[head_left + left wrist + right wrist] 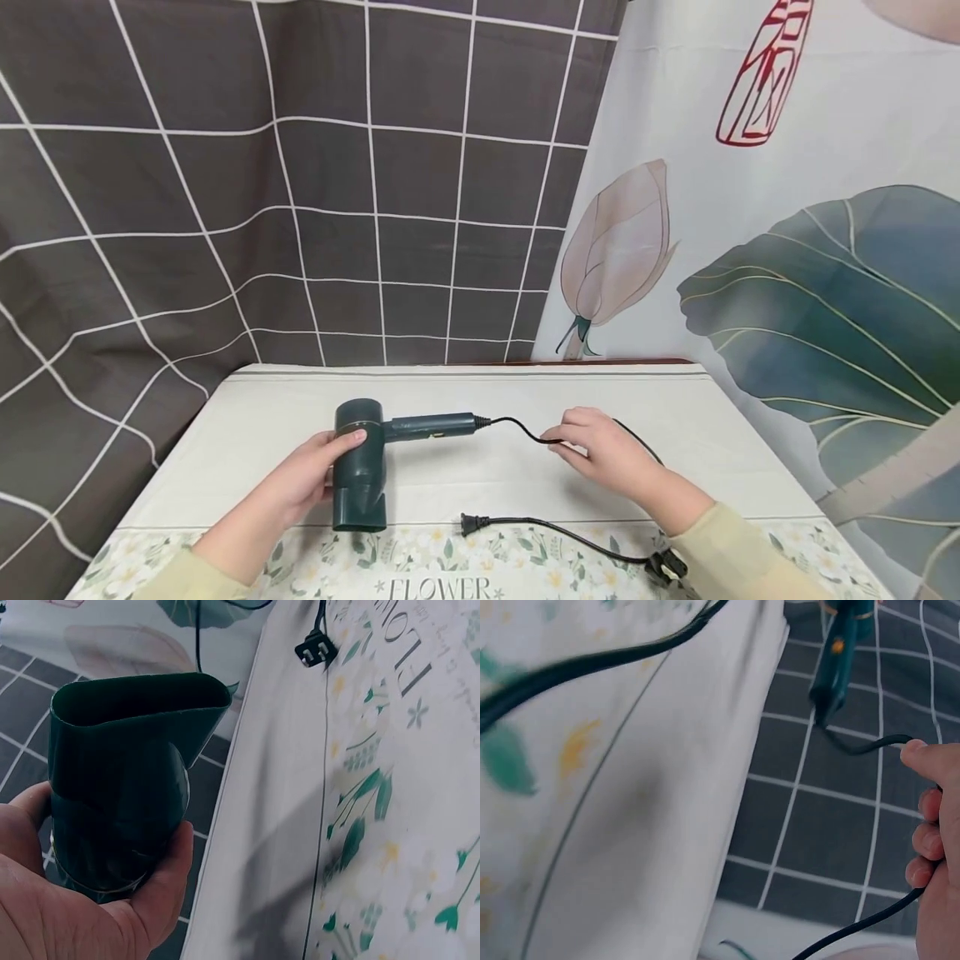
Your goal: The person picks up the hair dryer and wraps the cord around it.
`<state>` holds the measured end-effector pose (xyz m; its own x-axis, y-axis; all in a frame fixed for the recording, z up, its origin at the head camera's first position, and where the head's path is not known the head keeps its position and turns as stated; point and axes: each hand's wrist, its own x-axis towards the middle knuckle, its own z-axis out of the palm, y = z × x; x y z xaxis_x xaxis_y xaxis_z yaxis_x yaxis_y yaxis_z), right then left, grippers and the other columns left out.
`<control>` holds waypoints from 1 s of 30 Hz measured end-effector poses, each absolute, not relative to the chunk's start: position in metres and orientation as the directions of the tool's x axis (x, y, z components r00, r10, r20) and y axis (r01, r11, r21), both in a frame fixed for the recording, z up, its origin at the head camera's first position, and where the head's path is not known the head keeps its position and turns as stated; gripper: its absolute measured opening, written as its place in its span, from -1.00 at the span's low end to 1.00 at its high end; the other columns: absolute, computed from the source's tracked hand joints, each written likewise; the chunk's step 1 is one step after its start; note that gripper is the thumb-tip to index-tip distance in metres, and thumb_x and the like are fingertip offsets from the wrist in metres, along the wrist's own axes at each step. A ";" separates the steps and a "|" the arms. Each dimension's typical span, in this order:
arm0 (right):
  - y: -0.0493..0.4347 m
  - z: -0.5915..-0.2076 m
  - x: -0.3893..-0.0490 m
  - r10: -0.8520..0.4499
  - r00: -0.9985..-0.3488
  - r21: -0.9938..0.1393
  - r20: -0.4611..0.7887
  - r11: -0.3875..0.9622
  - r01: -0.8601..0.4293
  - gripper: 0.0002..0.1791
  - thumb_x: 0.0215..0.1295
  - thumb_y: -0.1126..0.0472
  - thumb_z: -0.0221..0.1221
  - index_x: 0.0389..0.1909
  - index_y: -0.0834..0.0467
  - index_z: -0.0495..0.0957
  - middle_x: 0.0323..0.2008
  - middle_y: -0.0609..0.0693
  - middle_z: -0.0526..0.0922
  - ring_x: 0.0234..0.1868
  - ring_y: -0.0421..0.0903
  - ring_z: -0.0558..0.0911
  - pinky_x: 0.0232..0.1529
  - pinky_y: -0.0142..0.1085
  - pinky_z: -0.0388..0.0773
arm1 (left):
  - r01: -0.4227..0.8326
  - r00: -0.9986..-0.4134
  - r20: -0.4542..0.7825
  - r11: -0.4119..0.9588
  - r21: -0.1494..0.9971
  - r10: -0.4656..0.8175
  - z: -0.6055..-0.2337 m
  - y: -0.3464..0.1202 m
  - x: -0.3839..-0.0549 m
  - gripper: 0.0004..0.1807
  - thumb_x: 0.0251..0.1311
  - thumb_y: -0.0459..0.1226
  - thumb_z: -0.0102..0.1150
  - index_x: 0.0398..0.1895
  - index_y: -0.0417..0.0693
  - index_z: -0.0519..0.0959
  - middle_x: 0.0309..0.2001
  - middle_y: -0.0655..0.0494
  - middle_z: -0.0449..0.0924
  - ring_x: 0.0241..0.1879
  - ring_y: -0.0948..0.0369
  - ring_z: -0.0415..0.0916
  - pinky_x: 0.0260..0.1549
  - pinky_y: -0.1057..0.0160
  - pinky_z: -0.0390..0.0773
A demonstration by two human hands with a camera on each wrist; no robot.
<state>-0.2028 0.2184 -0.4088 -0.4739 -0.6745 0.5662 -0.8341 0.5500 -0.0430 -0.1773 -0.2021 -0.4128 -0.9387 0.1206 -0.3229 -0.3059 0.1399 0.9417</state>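
A dark green hair dryer [360,458] is held above the table, its flat nozzle [139,712] pointing toward the person and its handle [431,426] to the right. My left hand [303,477] grips it round the barrel, the thumb on top. From the handle's end runs a black cord [517,427], which my right hand [611,454] holds between thumb and curled fingers. More cord hangs below that hand in the right wrist view. Near the table's front, a two-pin plug [474,523] ends a length of cord that reaches the right sleeve, beside a dark bundled piece [666,567].
The table [300,392] wears a white cloth with a floral band and the word FLOWER along its front. Behind it hangs a dark grey curtain [412,250] with white grid lines. To the right is a white curtain [675,100] printed with lotus shapes.
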 end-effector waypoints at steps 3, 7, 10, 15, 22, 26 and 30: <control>0.207 -0.403 -0.202 -0.702 -0.411 -0.020 0.582 0.493 -0.870 -0.82 0.20 0.26 0.36 -0.17 0.01 0.72 -0.46 -0.29 0.45 -0.42 -0.31 0.40 -0.26 -0.35 0.42 | -0.299 -0.942 -0.317 0.147 0.943 0.114 -0.414 -0.198 -0.176 -0.07 0.32 0.10 0.14 0.41 -0.44 0.06 0.00 -0.19 0.61 -0.07 -0.01 0.65 -0.06 -0.03 0.60; 0.193 -0.394 -0.200 -0.725 -0.374 -0.005 0.579 0.455 -0.890 -0.85 0.25 0.24 0.33 -0.17 0.02 0.72 -0.46 -0.27 0.44 -0.43 -0.30 0.37 -0.29 -0.39 0.37 | -0.293 -0.944 -0.310 0.146 0.945 0.111 -0.415 -0.190 -0.175 -0.07 0.31 0.11 0.16 0.41 -0.44 0.08 -0.03 -0.20 0.62 -0.10 -0.02 0.65 -0.08 -0.04 0.61; 0.183 -0.388 -0.202 -0.731 -0.370 -0.011 0.573 0.445 -0.896 -0.86 0.26 0.23 0.33 -0.17 0.02 0.72 -0.46 -0.27 0.42 -0.43 -0.29 0.35 -0.32 -0.41 0.35 | -0.291 -0.946 -0.307 0.145 0.946 0.105 -0.416 -0.184 -0.173 -0.06 0.30 0.11 0.16 0.41 -0.44 0.07 -0.05 -0.20 0.63 -0.12 -0.03 0.66 -0.11 -0.04 0.62; 0.172 -0.385 -0.209 -0.725 -0.352 -0.034 0.592 0.414 -0.910 -0.87 0.37 0.13 0.24 -0.18 0.05 0.71 -0.47 -0.25 0.43 -0.44 -0.28 0.34 -0.34 -0.41 0.33 | -0.300 -0.944 -0.316 0.150 0.942 0.098 -0.418 -0.178 -0.171 -0.05 0.29 0.13 0.16 0.43 -0.40 0.07 -0.10 -0.15 0.67 -0.15 -0.05 0.68 -0.13 -0.04 0.62; 0.166 -0.382 -0.214 -0.713 -0.375 -0.084 0.592 0.409 -0.909 -0.89 0.32 0.16 0.29 -0.19 0.04 0.72 -0.47 -0.25 0.45 -0.43 -0.28 0.37 -0.31 -0.41 0.36 | -0.298 -0.942 -0.317 0.161 0.941 0.111 -0.416 -0.173 -0.168 -0.01 0.26 0.17 0.18 0.44 -0.38 0.06 -0.08 -0.16 0.66 -0.12 -0.05 0.67 -0.10 -0.08 0.61; 0.163 -0.381 -0.215 -0.719 -0.386 -0.117 0.578 0.395 -0.911 -0.89 0.28 0.19 0.32 -0.19 0.02 0.72 -0.47 -0.26 0.45 -0.42 -0.30 0.38 -0.30 -0.42 0.37 | -0.293 -0.943 -0.316 0.190 0.937 0.107 -0.414 -0.171 -0.167 -0.04 0.26 0.17 0.18 0.43 -0.35 0.11 -0.04 -0.17 0.63 -0.12 -0.01 0.65 -0.10 -0.07 0.61; 0.158 -0.380 -0.217 -0.732 -0.392 -0.150 0.558 0.375 -0.915 -0.88 0.28 0.19 0.32 -0.19 -0.01 0.72 -0.47 -0.27 0.46 -0.42 -0.32 0.39 -0.31 -0.44 0.39 | -0.276 -0.941 -0.308 0.208 0.938 0.141 -0.413 -0.169 -0.166 -0.08 0.28 0.15 0.16 0.43 -0.35 0.16 -0.01 -0.17 0.61 -0.10 0.03 0.63 -0.12 -0.05 0.61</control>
